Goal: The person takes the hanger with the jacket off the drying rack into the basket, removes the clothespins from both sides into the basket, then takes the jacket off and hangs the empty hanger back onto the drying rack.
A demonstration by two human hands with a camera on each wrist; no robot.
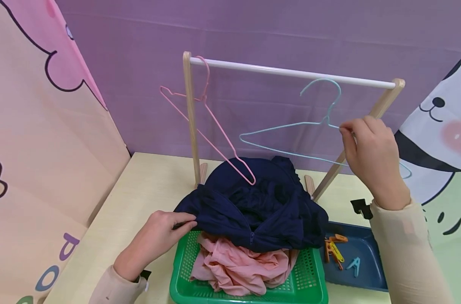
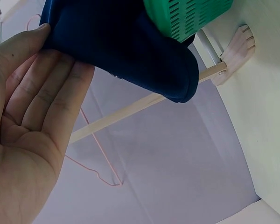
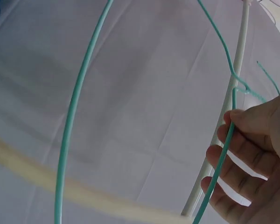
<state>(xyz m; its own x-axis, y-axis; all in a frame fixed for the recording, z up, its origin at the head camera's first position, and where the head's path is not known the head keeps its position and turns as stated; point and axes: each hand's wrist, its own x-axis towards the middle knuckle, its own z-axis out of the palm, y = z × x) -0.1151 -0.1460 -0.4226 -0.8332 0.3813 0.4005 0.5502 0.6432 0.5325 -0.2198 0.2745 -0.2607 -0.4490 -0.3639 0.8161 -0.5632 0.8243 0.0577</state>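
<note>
A navy zip garment (image 1: 249, 211) lies bunched over the back of a green basket (image 1: 177, 270). My left hand (image 1: 164, 230) pinches its left edge between thumb and fingers; the left wrist view shows the dark cloth (image 2: 107, 42) at the fingertips. Up at the right, my right hand (image 1: 372, 154) holds a mint-green wire hanger (image 1: 280, 126) by its shoulder, near the neck. The hanger's hook is in front of the rack's white rail (image 1: 268, 69). In the right wrist view, thumb and fingers grip the hanger wire (image 3: 219, 163).
A pink hanger (image 1: 219, 126) hangs at the left end of the wooden rack (image 1: 192, 122). Crumpled pink cloth (image 1: 242, 266) fills the basket's front. On the right, a dark blue tray (image 1: 367, 261) holds several clothes pegs (image 1: 334, 251). A purple backdrop (image 1: 139, 63) stands behind.
</note>
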